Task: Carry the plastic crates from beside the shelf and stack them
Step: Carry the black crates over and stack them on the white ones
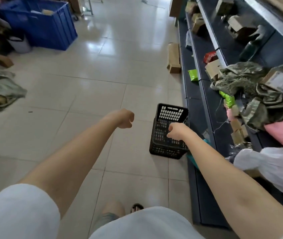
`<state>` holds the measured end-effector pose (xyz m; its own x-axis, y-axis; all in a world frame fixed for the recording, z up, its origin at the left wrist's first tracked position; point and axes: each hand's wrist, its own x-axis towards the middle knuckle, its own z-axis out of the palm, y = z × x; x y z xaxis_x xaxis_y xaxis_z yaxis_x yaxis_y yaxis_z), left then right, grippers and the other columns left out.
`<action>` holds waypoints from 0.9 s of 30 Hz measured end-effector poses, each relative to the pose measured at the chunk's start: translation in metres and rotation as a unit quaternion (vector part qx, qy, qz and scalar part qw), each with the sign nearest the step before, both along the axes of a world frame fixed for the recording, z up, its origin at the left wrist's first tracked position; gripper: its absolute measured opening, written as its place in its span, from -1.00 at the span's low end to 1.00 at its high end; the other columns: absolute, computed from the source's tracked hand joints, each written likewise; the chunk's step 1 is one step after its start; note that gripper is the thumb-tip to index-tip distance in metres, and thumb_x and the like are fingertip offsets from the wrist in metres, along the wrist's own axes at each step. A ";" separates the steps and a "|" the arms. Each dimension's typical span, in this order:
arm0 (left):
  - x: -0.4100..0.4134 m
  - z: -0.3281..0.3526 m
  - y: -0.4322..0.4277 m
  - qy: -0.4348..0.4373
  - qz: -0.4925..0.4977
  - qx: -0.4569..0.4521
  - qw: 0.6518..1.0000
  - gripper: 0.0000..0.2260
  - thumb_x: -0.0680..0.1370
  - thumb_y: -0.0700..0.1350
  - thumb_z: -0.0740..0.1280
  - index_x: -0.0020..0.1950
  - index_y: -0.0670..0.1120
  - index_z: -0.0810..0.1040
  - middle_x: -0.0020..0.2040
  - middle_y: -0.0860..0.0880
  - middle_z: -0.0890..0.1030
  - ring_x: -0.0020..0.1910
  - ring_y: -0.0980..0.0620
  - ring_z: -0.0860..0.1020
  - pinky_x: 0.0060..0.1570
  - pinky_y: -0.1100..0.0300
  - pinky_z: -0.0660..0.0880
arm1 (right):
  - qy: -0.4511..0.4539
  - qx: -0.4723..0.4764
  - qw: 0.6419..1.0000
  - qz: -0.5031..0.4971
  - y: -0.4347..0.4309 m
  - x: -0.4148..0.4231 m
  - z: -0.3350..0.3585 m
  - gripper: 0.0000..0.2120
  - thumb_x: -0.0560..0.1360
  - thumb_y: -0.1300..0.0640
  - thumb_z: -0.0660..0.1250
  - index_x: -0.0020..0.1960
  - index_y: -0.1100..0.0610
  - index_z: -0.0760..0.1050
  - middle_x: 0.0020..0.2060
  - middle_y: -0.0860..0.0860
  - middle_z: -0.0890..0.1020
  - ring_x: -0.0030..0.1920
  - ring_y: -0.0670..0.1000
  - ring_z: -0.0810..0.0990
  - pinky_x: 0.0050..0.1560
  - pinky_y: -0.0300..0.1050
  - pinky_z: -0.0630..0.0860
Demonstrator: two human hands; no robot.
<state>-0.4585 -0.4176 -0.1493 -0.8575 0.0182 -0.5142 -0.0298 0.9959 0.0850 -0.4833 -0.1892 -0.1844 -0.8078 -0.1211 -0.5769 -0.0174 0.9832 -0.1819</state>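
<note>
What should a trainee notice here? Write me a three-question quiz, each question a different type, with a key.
1. True or false: the black crates stand on the floor beside the shelf.
2. Which hand appears in front of the crates? A left; B right.
3. Fill in: the big bin at far left is coloured ___.
Key: 1 true; 2 B, the right hand; 3 blue.

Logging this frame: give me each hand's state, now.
Left hand: closed, holding nothing.
Right hand: curled over the black crate; grip cannot be told.
</note>
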 end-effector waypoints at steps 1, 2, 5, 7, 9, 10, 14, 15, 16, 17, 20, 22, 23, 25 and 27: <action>-0.019 -0.002 -0.006 -0.004 -0.005 -0.001 1.000 -0.67 0.57 -0.08 0.27 0.34 -0.02 0.46 0.33 -0.10 0.46 0.26 -0.16 0.50 0.23 0.00 0.48 | -0.009 0.003 1.000 0.000 -0.005 -0.016 -0.003 -0.67 0.45 0.07 0.29 0.20 0.12 0.48 0.17 0.12 0.54 0.12 0.15 0.56 0.17 0.07 0.54; -0.037 -0.005 -0.012 -0.006 -0.012 -0.004 1.000 -0.67 0.57 -0.08 0.27 0.34 -0.02 0.46 0.33 -0.10 0.46 0.26 -0.16 0.50 0.24 0.00 0.47 | -0.017 0.007 1.000 -0.003 -0.009 -0.030 -0.007 -0.66 0.46 0.08 0.29 0.22 0.12 0.47 0.17 0.12 0.54 0.12 0.15 0.55 0.17 0.07 0.54; -0.097 -0.014 -0.028 -0.014 -0.046 -0.013 0.999 -0.67 0.57 -0.09 0.25 0.35 0.00 0.45 0.33 -0.08 0.46 0.26 -0.16 0.50 0.20 0.03 0.47 | -0.031 0.005 0.999 -0.029 -0.023 -0.076 -0.022 -0.65 0.47 0.10 0.28 0.24 0.13 0.47 0.20 0.12 0.53 0.16 0.14 0.53 0.18 0.06 0.53; -0.141 -0.022 -0.040 -0.022 -0.079 -0.020 0.996 -0.66 0.58 -0.11 0.24 0.36 -0.01 0.45 0.34 -0.08 0.46 0.27 -0.15 0.49 0.20 0.03 0.46 | -0.040 0.002 0.998 -0.052 -0.032 -0.109 -0.033 -0.64 0.47 0.10 0.28 0.25 0.13 0.46 0.22 0.12 0.52 0.18 0.13 0.51 0.19 0.05 0.52; -0.189 -0.029 -0.050 -0.029 -0.116 -0.029 0.992 -0.65 0.58 -0.12 0.23 0.38 -0.03 0.43 0.35 -0.08 0.45 0.29 -0.15 0.48 0.20 0.03 0.45 | -0.045 -0.007 0.995 -0.085 -0.042 -0.141 -0.046 -0.62 0.47 0.09 0.28 0.27 0.13 0.45 0.23 0.12 0.52 0.20 0.13 0.50 0.19 0.04 0.51; -0.215 -0.032 -0.054 -0.031 -0.134 -0.031 0.990 -0.65 0.59 -0.13 0.23 0.39 -0.04 0.43 0.36 -0.09 0.44 0.29 -0.15 0.48 0.20 0.03 0.45 | -0.045 -0.010 0.993 -0.106 -0.048 -0.156 -0.051 -0.62 0.47 0.08 0.28 0.27 0.12 0.45 0.23 0.12 0.52 0.20 0.14 0.50 0.20 0.04 0.50; -0.310 -0.039 -0.056 -0.040 -0.219 -0.015 0.975 -0.65 0.58 -0.14 0.25 0.37 -0.05 0.44 0.33 -0.12 0.45 0.26 -0.17 0.49 0.18 0.02 0.45 | -0.057 -0.026 0.974 -0.216 -0.061 -0.213 -0.061 -0.71 0.46 0.05 0.31 0.15 0.09 0.49 0.18 0.11 0.54 0.15 0.14 0.52 0.18 0.02 0.51; -0.333 -0.039 -0.054 -0.039 -0.243 -0.015 0.969 -0.65 0.58 -0.14 0.25 0.37 -0.05 0.43 0.33 -0.12 0.46 0.26 -0.17 0.49 0.18 0.04 0.45 | -0.057 -0.033 0.968 -0.241 -0.062 -0.225 -0.063 -0.73 0.45 0.03 0.32 0.13 0.08 0.49 0.18 0.11 0.54 0.15 0.14 0.52 0.17 0.00 0.50; -0.356 -0.037 -0.051 -0.037 -0.265 -0.016 0.963 -0.65 0.58 -0.14 0.24 0.38 -0.06 0.43 0.32 -0.13 0.46 0.27 -0.17 0.48 0.17 0.05 0.44 | -0.054 -0.040 0.961 -0.267 -0.062 -0.238 -0.066 -0.75 0.45 0.02 0.33 0.10 0.07 0.49 0.18 0.11 0.55 0.15 0.15 0.52 0.16 -0.01 0.50; -0.376 -0.036 -0.049 -0.034 -0.288 -0.020 0.957 -0.65 0.59 -0.15 0.24 0.38 -0.07 0.43 0.32 -0.13 0.47 0.28 -0.16 0.48 0.16 0.06 0.44 | -0.049 -0.046 0.954 -0.291 -0.062 -0.248 -0.067 -0.77 0.44 0.02 0.34 0.07 0.05 0.50 0.17 0.12 0.56 0.14 0.15 0.53 0.16 0.00 0.50; -0.424 -0.040 -0.030 -0.036 -0.366 -0.038 0.929 -0.66 0.58 -0.15 0.23 0.36 -0.08 0.45 0.29 -0.13 0.51 0.28 -0.14 0.49 0.13 0.06 0.46 | -0.055 -0.050 0.932 -0.355 -0.059 -0.267 -0.073 -0.77 0.42 0.03 0.35 0.05 0.05 0.50 0.15 0.12 0.58 0.12 0.16 0.54 0.17 0.01 0.51; -0.453 -0.047 -0.010 -0.038 -0.414 -0.051 0.908 -0.67 0.57 -0.14 0.23 0.34 -0.08 0.46 0.26 -0.13 0.54 0.25 -0.15 0.51 0.13 0.03 0.48 | -0.063 -0.052 0.911 -0.403 -0.053 -0.276 -0.080 -0.76 0.42 0.04 0.35 0.07 0.06 0.51 0.14 0.12 0.58 0.14 0.17 0.54 0.16 0.00 0.50; -0.469 -0.051 0.001 -0.041 -0.431 -0.051 0.900 -0.68 0.57 -0.14 0.23 0.33 -0.08 0.47 0.25 -0.13 0.54 0.24 -0.16 0.52 0.12 0.02 0.49 | -0.066 -0.052 0.902 -0.424 -0.048 -0.280 -0.087 -0.77 0.43 0.04 0.35 0.06 0.07 0.51 0.14 0.13 0.58 0.14 0.18 0.53 0.16 -0.01 0.49; -0.501 -0.063 0.025 -0.040 -0.466 -0.045 0.883 -0.67 0.56 -0.14 0.24 0.34 -0.07 0.46 0.26 -0.12 0.54 0.25 -0.15 0.51 0.11 0.03 0.49 | -0.078 -0.050 0.882 -0.461 -0.037 -0.291 -0.103 -0.79 0.44 0.04 0.34 0.03 0.08 0.51 0.15 0.13 0.58 0.15 0.17 0.53 0.15 -0.02 0.47; -0.531 -0.073 0.049 -0.037 -0.493 -0.043 0.868 -0.65 0.57 -0.13 0.23 0.35 -0.04 0.45 0.26 -0.10 0.55 0.27 -0.14 0.50 0.10 0.04 0.48 | -0.084 -0.054 0.865 -0.492 -0.026 -0.305 -0.118 -0.79 0.45 0.04 0.33 0.05 0.09 0.51 0.17 0.12 0.58 0.18 0.17 0.53 0.16 -0.05 0.46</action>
<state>-0.9899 -0.3686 -0.2222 -0.4122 0.6831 -0.6029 0.8384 0.5433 0.0424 -0.7885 -0.2154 -0.3025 -0.4562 0.5172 -0.7241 0.8539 0.4835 -0.1927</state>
